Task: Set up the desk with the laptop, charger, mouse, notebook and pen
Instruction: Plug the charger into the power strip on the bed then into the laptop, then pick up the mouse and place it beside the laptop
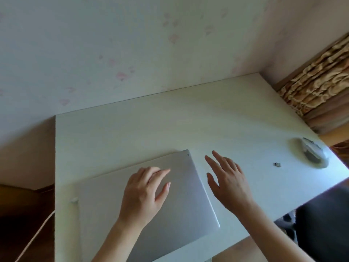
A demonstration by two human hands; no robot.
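Note:
A closed silver laptop (105, 201) lies flat on the white desk (170, 125), near its front edge and turned slightly askew. My left hand (145, 191) rests palm down on the lid, fingers apart. My right hand (228, 178) hovers with spread fingers just beyond the laptop's right edge, holding nothing. A white charger plug (74, 200) sits at the laptop's left side, and its white cable (35, 237) hangs off the desk's left edge. A grey-and-white mouse (312, 151) lies at the desk's far right, with a small USB dongle (277, 164) beside it.
The desk's back edge meets a pale wall with faint pink shapes. A patterned brown curtain (319, 86) hangs at the right. A dark chair (324, 224) stands below the desk's right front corner.

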